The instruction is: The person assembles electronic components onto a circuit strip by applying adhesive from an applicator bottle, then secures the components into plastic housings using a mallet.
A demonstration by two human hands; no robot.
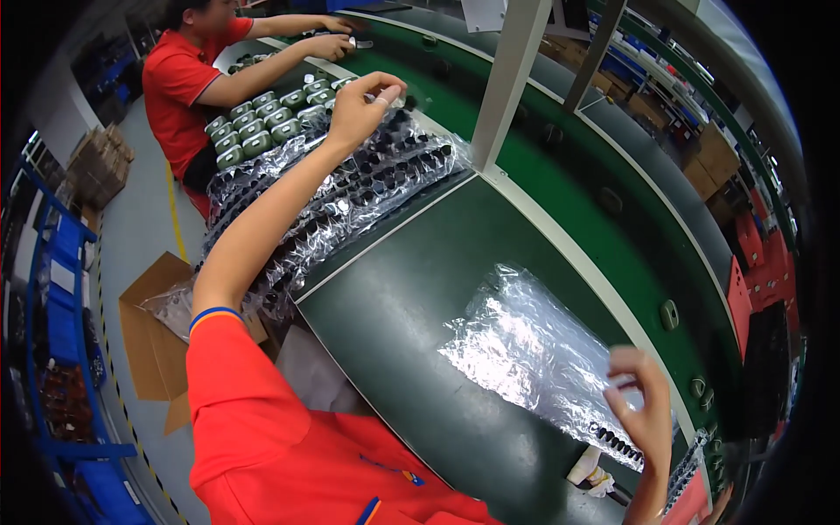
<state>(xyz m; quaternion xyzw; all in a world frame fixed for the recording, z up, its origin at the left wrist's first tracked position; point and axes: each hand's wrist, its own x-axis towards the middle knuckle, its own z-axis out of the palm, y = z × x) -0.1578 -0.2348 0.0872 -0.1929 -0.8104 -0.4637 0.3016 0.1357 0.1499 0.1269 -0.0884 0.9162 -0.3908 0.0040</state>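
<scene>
My left hand (357, 114) is raised over the clear plastic bags (350, 206) filled with rows of small black parts, at the far left. Its fingers bend in toward the thumb, and whatever they may pinch is too small to make out. A clear plastic bag (534, 341) lies flat and shiny on the dark green tabletop (394, 297), with a row of black parts at its near right end. Just over that end hovers my right hand (646, 407), slightly blurred, its thumb and curved fingers apart with nothing visible between them.
Green rounded cases (254, 131) stand in rows beyond the bags, near a co-worker in red (179, 79). A green conveyor (604, 188) carrying scattered cases runs behind a pale upright post (512, 83). A cardboard box (153, 341) sits at left; a white-wrapped tool (591, 472) lies near right.
</scene>
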